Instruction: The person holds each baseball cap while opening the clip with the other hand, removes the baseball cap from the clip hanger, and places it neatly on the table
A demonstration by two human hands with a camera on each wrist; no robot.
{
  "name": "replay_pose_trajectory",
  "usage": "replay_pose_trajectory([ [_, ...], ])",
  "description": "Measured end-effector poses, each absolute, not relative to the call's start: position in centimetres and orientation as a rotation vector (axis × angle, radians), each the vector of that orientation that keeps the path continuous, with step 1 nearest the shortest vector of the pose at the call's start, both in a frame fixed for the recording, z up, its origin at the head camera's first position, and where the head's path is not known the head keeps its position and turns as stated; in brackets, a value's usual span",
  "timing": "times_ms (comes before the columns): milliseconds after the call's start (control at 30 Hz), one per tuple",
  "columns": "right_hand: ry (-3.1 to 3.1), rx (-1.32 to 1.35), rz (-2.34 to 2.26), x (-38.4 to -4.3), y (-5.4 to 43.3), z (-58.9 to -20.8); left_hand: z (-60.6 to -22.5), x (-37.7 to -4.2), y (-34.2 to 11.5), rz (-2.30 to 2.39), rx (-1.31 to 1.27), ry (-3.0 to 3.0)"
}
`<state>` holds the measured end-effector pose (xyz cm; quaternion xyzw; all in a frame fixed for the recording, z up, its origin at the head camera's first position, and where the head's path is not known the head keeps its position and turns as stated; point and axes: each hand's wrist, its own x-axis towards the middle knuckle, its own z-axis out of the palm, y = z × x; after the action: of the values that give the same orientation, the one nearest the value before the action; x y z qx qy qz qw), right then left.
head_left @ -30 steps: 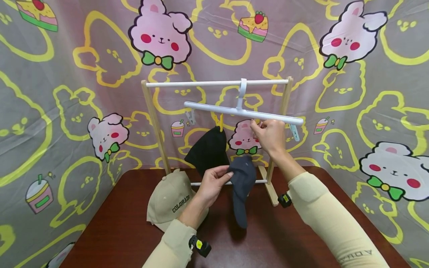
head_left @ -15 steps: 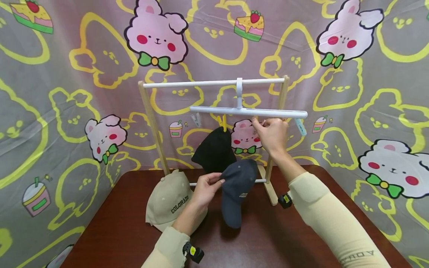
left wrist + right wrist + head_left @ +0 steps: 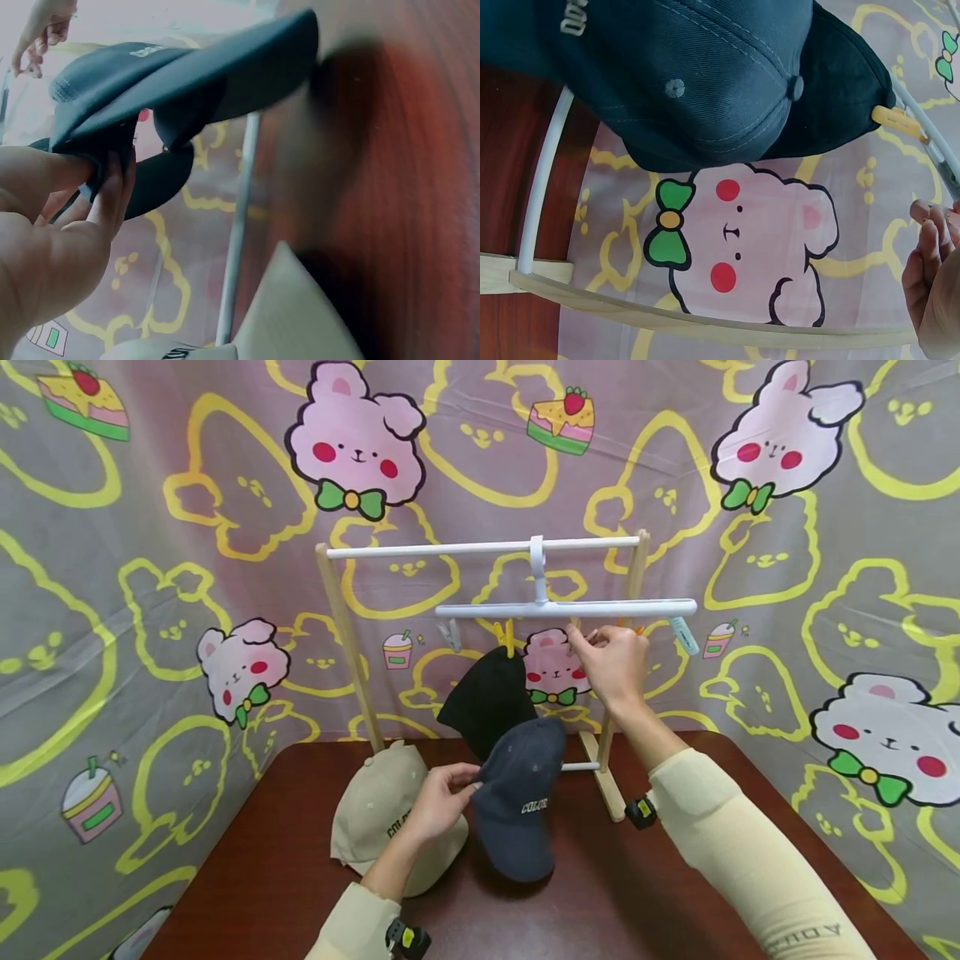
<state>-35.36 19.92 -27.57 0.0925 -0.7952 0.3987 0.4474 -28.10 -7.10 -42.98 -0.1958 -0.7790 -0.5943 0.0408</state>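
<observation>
1. Sleeves, both pale: left sleeve [image 3: 352, 922] and right sleeve [image 3: 738, 827] reach in from your side, a small black device at each wrist.
2. Your left hand [image 3: 442, 797] is nearly closed, thumb and fingers pinching the edge of the navy cap [image 3: 517, 793]. You hold that cap above the reddish-brown table [image 3: 585, 881], brim down, pale lettering facing you.
3. Tan cap [image 3: 382, 810] sits on the table to the left, partly hidden by your left hand and forearm.
4. Your right hand [image 3: 618, 664] is raised just under the white hanger [image 3: 577, 608], fingers bent, thumb and fingertips close together. Cannot tell what, if anything, they grip.
5. Black cap [image 3: 487, 702] hangs behind the navy one, held by a yellow clip [image 3: 510, 639] below the hanger. Grey clip [image 3: 450, 633] lies left of it; light-blue clip [image 3: 683, 635] at the hanger's right end.
6. Hanger hooks over the top rod [image 3: 450, 550] of a wooden-sided rack [image 3: 347, 647].
7. Backdrop farthest off: printed curtain [image 3: 480, 493], rabbits and yellow outlines.
</observation>
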Motion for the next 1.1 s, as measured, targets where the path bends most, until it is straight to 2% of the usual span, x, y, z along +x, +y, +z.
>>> replay_pose_trajectory([
  [167,-1.974,0.237,1.002,-35.3,20.0,-27.8,-44.0,-27.8,-6.6,-1.635,-0.686,-2.454],
  [433,-1.984,0.249,0.992,-35.3,20.1,-28.1,-44.6,-27.1,-5.1,-1.7,-0.779,-2.481],
  [633,-1.994,0.277,0.957,-35.4,20.2,-27.9,-44.7,-27.1,-4.6,-1.872,-0.773,-2.514],
  [1100,-1.987,0.513,0.877,-36.0,21.6,-27.9,-45.1,-27.1,-5.6,-1.771,-0.733,-2.685],
])
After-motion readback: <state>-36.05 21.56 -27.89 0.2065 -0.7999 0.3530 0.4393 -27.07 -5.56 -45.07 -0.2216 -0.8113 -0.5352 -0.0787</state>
